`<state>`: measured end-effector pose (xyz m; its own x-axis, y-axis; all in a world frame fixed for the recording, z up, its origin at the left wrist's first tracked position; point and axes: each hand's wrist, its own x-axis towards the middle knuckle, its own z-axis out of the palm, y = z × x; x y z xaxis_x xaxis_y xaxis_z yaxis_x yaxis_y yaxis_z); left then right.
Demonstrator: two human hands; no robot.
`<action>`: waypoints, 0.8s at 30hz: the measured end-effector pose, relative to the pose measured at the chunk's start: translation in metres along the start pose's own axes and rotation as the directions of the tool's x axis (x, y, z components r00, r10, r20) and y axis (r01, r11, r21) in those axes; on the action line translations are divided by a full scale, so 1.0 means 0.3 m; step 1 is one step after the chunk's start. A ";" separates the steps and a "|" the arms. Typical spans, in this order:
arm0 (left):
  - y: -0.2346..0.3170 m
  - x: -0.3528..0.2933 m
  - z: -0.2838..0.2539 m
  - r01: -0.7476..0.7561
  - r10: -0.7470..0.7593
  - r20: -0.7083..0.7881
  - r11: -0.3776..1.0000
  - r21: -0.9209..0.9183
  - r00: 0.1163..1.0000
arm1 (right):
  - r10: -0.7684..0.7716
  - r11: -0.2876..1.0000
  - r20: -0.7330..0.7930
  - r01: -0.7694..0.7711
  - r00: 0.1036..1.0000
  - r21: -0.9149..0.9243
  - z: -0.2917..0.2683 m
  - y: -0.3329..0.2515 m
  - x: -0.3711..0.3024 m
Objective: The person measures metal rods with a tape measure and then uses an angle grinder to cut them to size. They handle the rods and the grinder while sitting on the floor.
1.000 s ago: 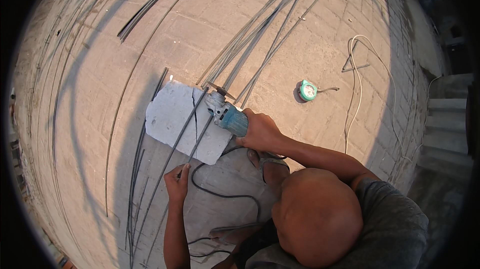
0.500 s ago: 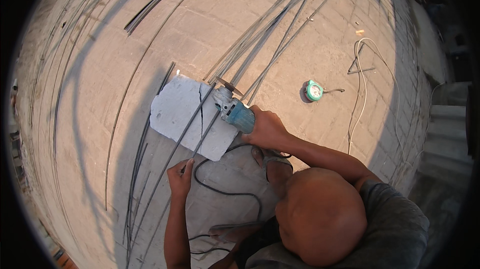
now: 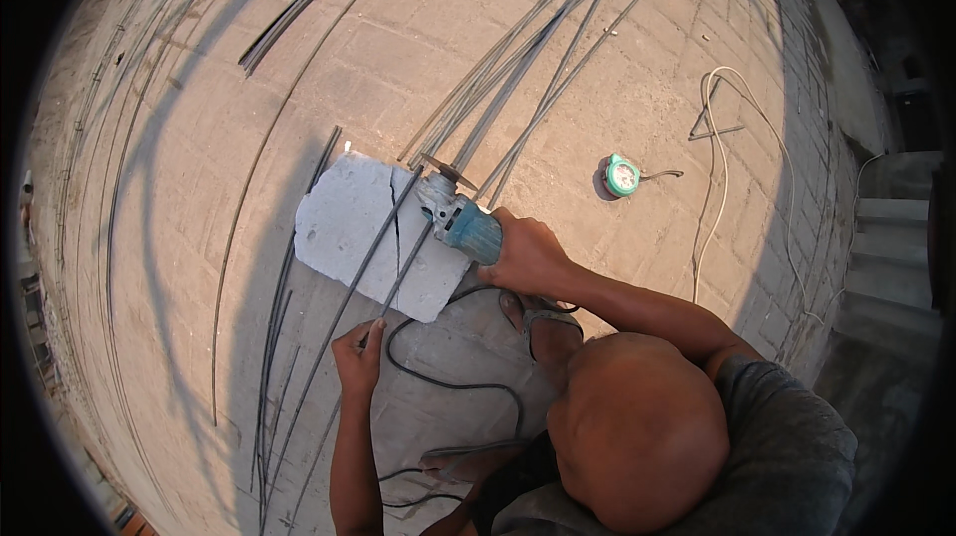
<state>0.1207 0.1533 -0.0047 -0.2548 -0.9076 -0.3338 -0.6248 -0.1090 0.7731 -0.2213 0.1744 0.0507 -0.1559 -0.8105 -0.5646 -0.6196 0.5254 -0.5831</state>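
Observation:
My right hand (image 3: 528,249) is closed round the teal body of an angle grinder (image 3: 472,231). Its disc (image 3: 448,170) sits over the far edge of a pale, cracked slab (image 3: 344,222), close to the ends of thin steel rods. Between the thumb and fingers of my left hand (image 3: 358,349), a steel rod (image 3: 406,275) is pinched; it runs across the slab up to the grinder. A second rod (image 3: 366,262) lies over the slab to the left of it. Whether the disc touches a rod, I cannot tell.
A bundle of long rods (image 3: 528,53) stretches away beyond the grinder. More rods (image 3: 274,337) lie left of the slab. A black cord (image 3: 468,387) loops near a sandalled foot (image 3: 553,327). To the right are a green tape measure (image 3: 622,177) and a white cable (image 3: 725,162).
The whole view has shifted slightly. Both hands keep their holds on the grinder and the rod, with no clear movement against the slab.

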 end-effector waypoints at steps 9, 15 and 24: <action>0.022 -0.001 -0.006 0.014 -0.014 0.011 1.000 0.028 1.000 | 0.009 1.000 -0.004 -0.009 1.000 -0.003 -0.005 -0.006 -0.003; -0.001 0.001 0.000 -0.018 0.018 -0.006 1.000 0.013 1.000 | 0.012 1.000 -0.001 -0.012 1.000 -0.022 -0.006 -0.006 -0.001; 0.017 -0.001 -0.007 0.018 -0.019 0.014 0.999 0.026 1.000 | 0.003 0.999 0.006 -0.003 1.000 -0.032 -0.012 -0.015 -0.004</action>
<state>0.1190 0.1521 0.0005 -0.2537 -0.8994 -0.3560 -0.6486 -0.1148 0.7524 -0.2211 0.1722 0.0560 -0.1529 -0.8073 -0.5700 -0.6432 0.5192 -0.5627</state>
